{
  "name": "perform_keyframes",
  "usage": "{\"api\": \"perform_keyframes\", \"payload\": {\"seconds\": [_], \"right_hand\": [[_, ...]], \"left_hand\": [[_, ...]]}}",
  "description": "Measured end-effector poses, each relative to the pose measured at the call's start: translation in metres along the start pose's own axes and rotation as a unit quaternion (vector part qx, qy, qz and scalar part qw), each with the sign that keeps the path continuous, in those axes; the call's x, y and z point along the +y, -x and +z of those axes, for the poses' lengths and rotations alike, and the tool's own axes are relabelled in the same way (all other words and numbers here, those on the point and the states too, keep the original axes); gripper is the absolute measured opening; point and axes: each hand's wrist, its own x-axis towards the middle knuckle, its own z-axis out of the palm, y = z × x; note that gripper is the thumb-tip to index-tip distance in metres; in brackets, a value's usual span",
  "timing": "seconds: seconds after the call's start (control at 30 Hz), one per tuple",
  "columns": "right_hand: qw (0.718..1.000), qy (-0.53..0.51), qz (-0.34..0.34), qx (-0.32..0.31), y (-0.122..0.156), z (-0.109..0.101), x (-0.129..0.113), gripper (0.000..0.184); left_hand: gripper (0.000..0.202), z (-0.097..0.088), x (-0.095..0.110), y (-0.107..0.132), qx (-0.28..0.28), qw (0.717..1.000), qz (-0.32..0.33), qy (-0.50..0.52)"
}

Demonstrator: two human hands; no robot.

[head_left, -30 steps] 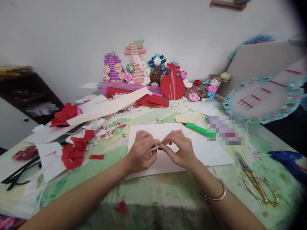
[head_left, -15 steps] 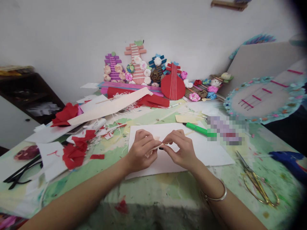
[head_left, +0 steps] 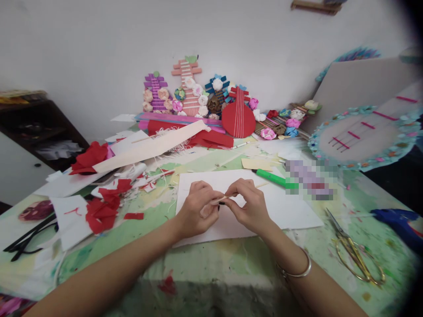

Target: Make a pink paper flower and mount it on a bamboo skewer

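Note:
My left hand (head_left: pixel 196 210) and my right hand (head_left: pixel 249 206) meet over a white sheet of paper (head_left: pixel 280 207) on the paint-stained table (head_left: pixel 211 264). Both hands pinch a thin cream paper strip (head_left: pixel 222 199) between fingertips; its far end pokes out to the upper right of my right hand. A small pale scrap shows under my left fingers. A silver bangle (head_left: pixel 295 268) sits on my right wrist.
A green marker (head_left: pixel 276 179) lies just beyond the sheet. Gold scissors (head_left: pixel 352 251) and a blue glue gun (head_left: pixel 399 220) lie at right. Red paper scraps (head_left: pixel 102 209) and white cuttings lie at left. Paper instruments with flowers (head_left: pixel 238 115) lean on the wall; a round craft board (head_left: pixel 361 136) is at right.
Both hands have shifted slightly right and up on the sheet, still pinching the strip; the fingers have drawn closer together.

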Motion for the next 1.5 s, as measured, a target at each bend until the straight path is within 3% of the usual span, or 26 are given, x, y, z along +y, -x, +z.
{"api": "perform_keyframes", "payload": {"seconds": [0.4,0.7,0.87,1.23,1.5], "right_hand": [[0.998,0.042,-0.032,0.019,0.001,0.003,0.003,0.012],[0.995,0.088,0.005,-0.037,0.005,0.001,0.007,0.016],[0.995,0.038,0.04,-0.084,0.001,-0.006,0.005,0.014],[0.991,-0.038,0.109,-0.073,-0.003,-0.004,0.002,0.013],[0.99,-0.045,0.121,-0.058,-0.003,-0.005,0.001,0.012]], "left_hand": [[0.014,-0.001,-0.001,-0.002,0.002,0.998,-0.025,0.06],[0.016,-0.001,-0.007,-0.003,0.0,0.996,-0.041,0.08],[0.014,-0.001,-0.009,-0.003,0.0,0.998,-0.021,0.052],[0.017,-0.001,-0.007,-0.005,0.012,0.999,-0.009,0.052],[0.023,-0.002,-0.005,-0.005,0.004,0.998,-0.017,0.059]]}}
